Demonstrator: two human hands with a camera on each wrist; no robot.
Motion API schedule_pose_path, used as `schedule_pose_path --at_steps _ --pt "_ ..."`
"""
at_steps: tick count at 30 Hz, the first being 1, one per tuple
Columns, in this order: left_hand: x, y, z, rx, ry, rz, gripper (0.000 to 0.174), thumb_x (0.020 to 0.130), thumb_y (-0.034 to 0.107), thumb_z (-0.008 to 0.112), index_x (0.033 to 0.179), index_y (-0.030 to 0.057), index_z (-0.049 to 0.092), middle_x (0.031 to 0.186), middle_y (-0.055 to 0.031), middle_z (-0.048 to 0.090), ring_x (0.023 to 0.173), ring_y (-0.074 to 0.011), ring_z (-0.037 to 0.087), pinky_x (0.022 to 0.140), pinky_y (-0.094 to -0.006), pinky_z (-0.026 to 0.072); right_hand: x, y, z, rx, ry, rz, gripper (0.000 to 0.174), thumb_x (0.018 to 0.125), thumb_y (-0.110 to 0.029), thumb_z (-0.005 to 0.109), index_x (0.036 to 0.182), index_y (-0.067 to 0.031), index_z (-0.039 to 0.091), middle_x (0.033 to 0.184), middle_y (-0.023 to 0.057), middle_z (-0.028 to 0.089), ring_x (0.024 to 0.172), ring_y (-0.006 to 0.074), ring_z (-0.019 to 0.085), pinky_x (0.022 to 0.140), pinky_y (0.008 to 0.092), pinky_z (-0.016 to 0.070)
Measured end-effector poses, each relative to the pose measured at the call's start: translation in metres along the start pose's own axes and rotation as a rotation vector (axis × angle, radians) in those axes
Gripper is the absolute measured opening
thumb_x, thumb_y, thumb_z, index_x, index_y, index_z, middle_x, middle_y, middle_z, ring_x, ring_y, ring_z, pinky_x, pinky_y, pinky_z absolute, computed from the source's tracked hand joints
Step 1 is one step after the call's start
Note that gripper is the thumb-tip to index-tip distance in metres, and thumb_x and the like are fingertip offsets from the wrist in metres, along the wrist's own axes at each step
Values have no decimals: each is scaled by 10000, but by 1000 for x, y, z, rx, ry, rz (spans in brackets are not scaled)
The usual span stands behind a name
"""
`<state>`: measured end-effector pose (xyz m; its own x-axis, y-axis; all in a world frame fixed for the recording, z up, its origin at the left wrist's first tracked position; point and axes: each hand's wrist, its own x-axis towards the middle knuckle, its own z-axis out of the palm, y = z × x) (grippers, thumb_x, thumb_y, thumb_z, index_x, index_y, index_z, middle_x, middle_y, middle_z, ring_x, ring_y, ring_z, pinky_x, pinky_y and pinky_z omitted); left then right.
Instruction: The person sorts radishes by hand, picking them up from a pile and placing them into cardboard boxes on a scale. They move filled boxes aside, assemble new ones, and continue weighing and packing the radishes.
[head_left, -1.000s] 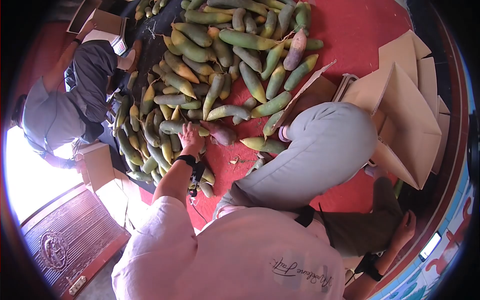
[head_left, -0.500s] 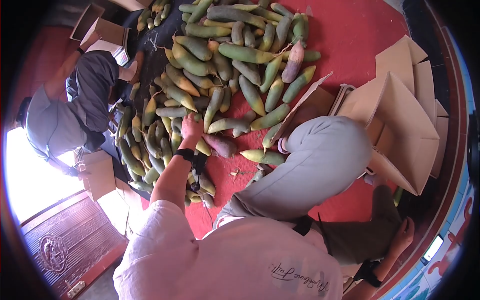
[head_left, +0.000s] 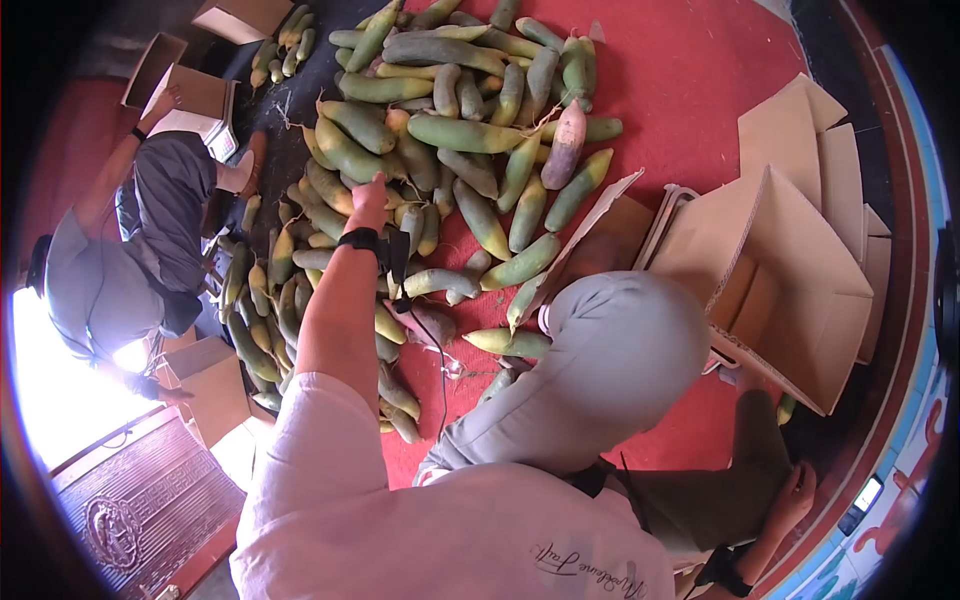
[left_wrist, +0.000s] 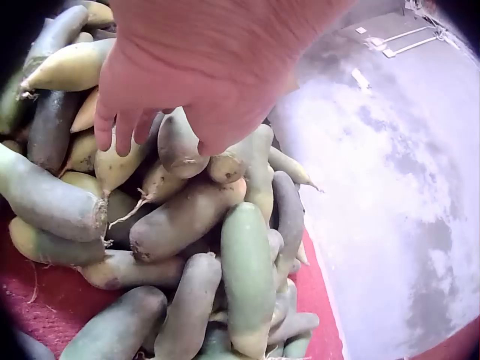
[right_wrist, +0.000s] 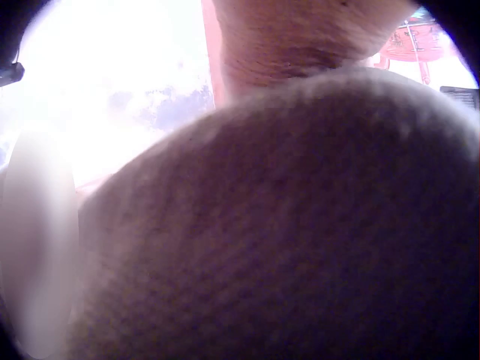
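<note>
Long green, yellow-tipped radishes (head_left: 465, 134) lie in a large pile, with one pinkish-purple radish (head_left: 565, 148) among them. My left hand (head_left: 369, 203) is over the left-middle of the pile. In the left wrist view, this hand (left_wrist: 187, 82) has its fingers pointing down and slightly bent, the thumb beside a grey-green radish (left_wrist: 180, 142); whether it touches that radish is unclear. My right hand (head_left: 795, 497) rests by my bent leg at the lower right, fingers loosely bent, holding nothing visible. Trouser cloth (right_wrist: 285, 225) fills most of the right wrist view.
Open cardboard boxes (head_left: 810, 270) stand right of my raised knee (head_left: 630, 350). Another person (head_left: 110, 270) sits at the left beside a box (head_left: 205, 385) and a scale (head_left: 222, 138). The pile lies on red cloth (head_left: 690, 90). A phone (head_left: 868, 493) lies at the right edge.
My left hand has moved farther up over the pile, away from the purple radish near its lower edge. The right hand stays by the leg. The other person's lower hand has shifted over the box.
</note>
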<state>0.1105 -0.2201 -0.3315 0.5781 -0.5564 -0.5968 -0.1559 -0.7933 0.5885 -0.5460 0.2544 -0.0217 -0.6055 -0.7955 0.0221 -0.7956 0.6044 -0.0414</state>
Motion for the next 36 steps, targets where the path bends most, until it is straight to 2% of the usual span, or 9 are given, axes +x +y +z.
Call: schedule_pose_path --at_steps 1,7,12,14,17,20,25,29,36 --pt "-22 16 -3 -59 -54 -85 556 832 404 552 1254 77 400 1092 -97 532 898 -243 567 668 -360 474 1 0 0 -2 -5 2 188 880 -104 503 981 31 586 931 183 614 858 328 598 740 376 464" --pt "-16 34 3 -365 -82 -147 517 830 377 596 1216 82 422 1117 -84 529 938 -282 552 747 -392 475 8 -5 -1 -16 -20 12 192 881 -102 496 996 26 581 933 177 615 864 324 598 745 370 465" --pt "2 24 9 -339 -2 -169 455 834 343 610 1166 80 443 1057 -96 551 839 -285 571 662 -375 498 12 -7 -2 -48 -59 6 202 884 -132 507 987 16 598 946 177 619 872 332 594 755 377 458" --pt "-31 16 4 -437 -166 -106 402 832 322 618 1117 83 466 1004 -97 566 776 -277 582 570 -342 504 11 -2 1 -41 -49 -10 204 884 -132 506 989 18 595 947 178 617 875 335 592 754 379 456" --pt "-57 -25 -3 -592 -366 -112 283 845 240 609 1031 52 507 902 -86 603 747 -237 605 587 -344 533 8 -6 0 -22 -30 -22 205 882 -128 506 994 22 588 950 182 611 877 341 589 753 382 454" --pt "-113 -48 -21 -331 -460 -207 284 870 205 569 1073 28 480 951 -118 586 781 -244 603 686 -375 552 6 -14 -2 -12 -19 -24 204 878 -119 507 999 27 581 955 187 605 878 345 587 751 387 453" --pt "-179 -88 -43 -706 -768 -459 391 881 267 544 1186 59 413 1030 -120 559 874 -282 586 776 -381 495 3 -13 0 -14 25 -64 191 866 -98 516 996 28 578 951 184 604 857 336 595 726 377 462" --pt "-229 -83 -63 -748 -900 -360 444 867 306 565 1201 55 415 1054 -119 564 898 -279 587 779 -370 479 -1 -15 0 66 88 -72 176 852 -77 530 989 20 582 937 173 607 807 320 602 692 355 472" --pt "-327 -1 -112 -509 -1186 229 513 823 333 588 1180 -11 457 1047 -113 581 911 -191 579 769 -305 472 -6 -53 -18 299 102 -229 173 835 -16 510 994 25 563 939 168 583 867 317 576 766 351 452"
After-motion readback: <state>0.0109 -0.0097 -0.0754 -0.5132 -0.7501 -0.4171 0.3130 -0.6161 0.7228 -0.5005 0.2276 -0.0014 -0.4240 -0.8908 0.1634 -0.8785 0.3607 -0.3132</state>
